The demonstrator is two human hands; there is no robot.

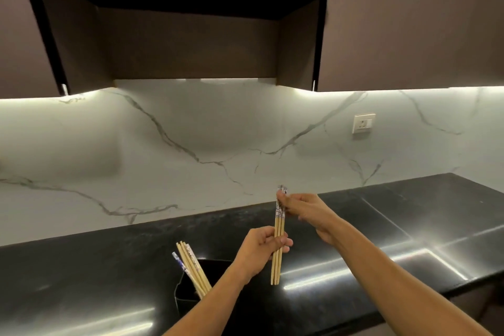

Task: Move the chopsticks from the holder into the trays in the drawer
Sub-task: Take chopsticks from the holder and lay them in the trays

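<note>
— Three chopsticks [278,234], by my count, stand upright in a bundle above the tabletop [81,267], just right of the holder [185,300].
— Who has them?
— Both. My left hand [260,251] curls its fingers round the lower half; my right hand [305,211] pinches the patterned tops. The long axis is vertical, with the plain tips down.
— The drawer?
— Not in view. I judge it's below the near edge, so the bundle must tip flat first. The left hand is nearer.
— Surroundings?
— Remaining chopsticks [191,267] lean left in the holder, near the near edge. Glossy black surface, marble wall [191,131], socket [363,123], dark cabinets [191,43] overhead.
</note>
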